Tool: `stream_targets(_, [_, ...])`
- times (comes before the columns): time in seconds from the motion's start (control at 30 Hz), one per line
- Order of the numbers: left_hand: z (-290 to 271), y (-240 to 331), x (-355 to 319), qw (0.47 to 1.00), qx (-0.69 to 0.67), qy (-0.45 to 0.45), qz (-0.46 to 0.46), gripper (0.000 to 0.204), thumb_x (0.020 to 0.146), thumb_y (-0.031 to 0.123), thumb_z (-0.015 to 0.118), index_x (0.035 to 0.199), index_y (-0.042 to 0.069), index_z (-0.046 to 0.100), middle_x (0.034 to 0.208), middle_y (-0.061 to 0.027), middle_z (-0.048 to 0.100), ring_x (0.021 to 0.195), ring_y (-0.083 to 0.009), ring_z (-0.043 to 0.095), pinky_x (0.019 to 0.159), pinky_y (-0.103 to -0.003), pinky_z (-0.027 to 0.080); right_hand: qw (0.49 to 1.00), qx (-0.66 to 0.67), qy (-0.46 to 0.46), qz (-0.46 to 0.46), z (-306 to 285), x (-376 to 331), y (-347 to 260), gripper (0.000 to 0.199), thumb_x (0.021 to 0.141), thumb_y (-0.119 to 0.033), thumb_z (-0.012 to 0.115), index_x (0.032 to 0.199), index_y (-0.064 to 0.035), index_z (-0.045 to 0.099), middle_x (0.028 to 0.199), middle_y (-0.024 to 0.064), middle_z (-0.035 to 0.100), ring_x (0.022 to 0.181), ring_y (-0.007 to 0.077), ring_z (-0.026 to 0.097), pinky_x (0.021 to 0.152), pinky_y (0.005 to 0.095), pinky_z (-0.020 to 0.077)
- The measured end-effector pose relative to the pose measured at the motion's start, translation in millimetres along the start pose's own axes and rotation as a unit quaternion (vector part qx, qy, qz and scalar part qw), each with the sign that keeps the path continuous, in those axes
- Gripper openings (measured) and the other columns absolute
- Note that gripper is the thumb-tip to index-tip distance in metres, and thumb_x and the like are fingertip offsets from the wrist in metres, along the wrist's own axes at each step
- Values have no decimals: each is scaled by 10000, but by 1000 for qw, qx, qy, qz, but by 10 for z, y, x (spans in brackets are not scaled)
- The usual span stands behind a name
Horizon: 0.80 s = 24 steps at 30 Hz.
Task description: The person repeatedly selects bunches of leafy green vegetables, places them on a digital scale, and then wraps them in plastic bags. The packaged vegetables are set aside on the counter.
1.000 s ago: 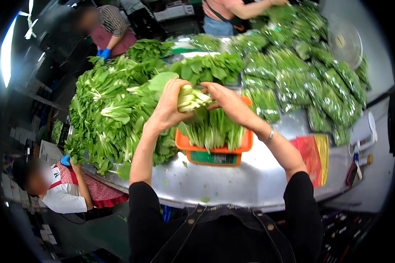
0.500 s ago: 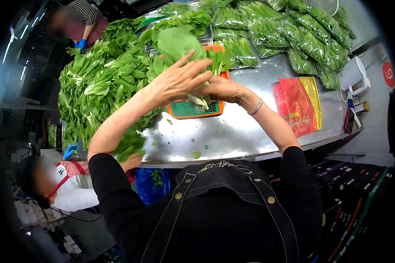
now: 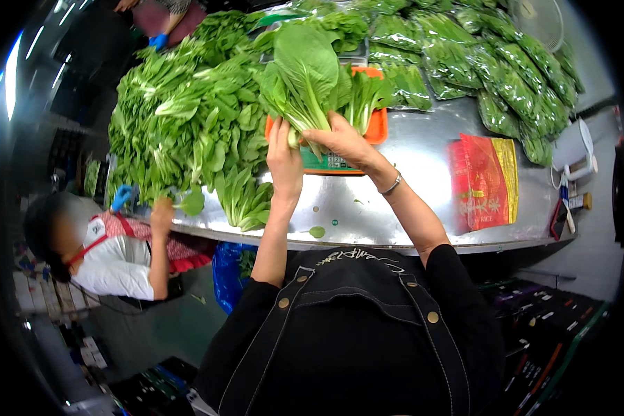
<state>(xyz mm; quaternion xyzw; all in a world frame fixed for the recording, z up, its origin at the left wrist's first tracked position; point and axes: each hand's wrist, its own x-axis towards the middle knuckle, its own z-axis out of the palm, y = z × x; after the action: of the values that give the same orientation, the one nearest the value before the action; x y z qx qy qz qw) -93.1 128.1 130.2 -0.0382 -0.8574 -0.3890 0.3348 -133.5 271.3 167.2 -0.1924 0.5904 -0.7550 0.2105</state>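
A bunch of leafy greens with broad leaves and pale stems stands up between my hands, in front of an orange scale. My left hand closes on the stem ends from the left. From the right, my right hand grips the same stems, thumb toward me. The scale's green keypad panel shows partly below the stems. More loose greens lie on the scale, partly hidden by the bunch.
A large heap of loose greens covers the left of the metal table. Bagged greens are piled at back right, near a red and yellow bag and a white jug. A co-worker handles leaves at left.
My hands have drawn apart from their crossed pose and now hold the bunch more upright. Greens now lie on the table left of my left forearm. The co-worker's arm has pulled back leftward.
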Motion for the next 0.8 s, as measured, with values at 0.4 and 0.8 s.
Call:
stream_targets(0.4, [-515, -154, -328, 982, 170, -52, 60, 525, 731, -60, 542, 1244, 28, 474, 953, -148, 506, 832, -334, 570, 648, -388, 479, 996, 83, 0, 37, 553, -128, 316, 538, 785, -110, 679, 1215, 2, 375, 996, 76, 523, 840, 133, 545, 660, 268, 487])
stream_targets(0.8, [-469, 37, -611, 751, -547, -21, -371, 502, 864, 121, 620, 1299, 14, 394, 1276, -83, 468, 1185, -171, 443, 993, -350, 371, 911, -395, -71, -95, 647, -260, 540, 705, 728, -119, 662, 1305, 43, 291, 1227, 211, 337, 1101, 397, 457, 910, 397, 423])
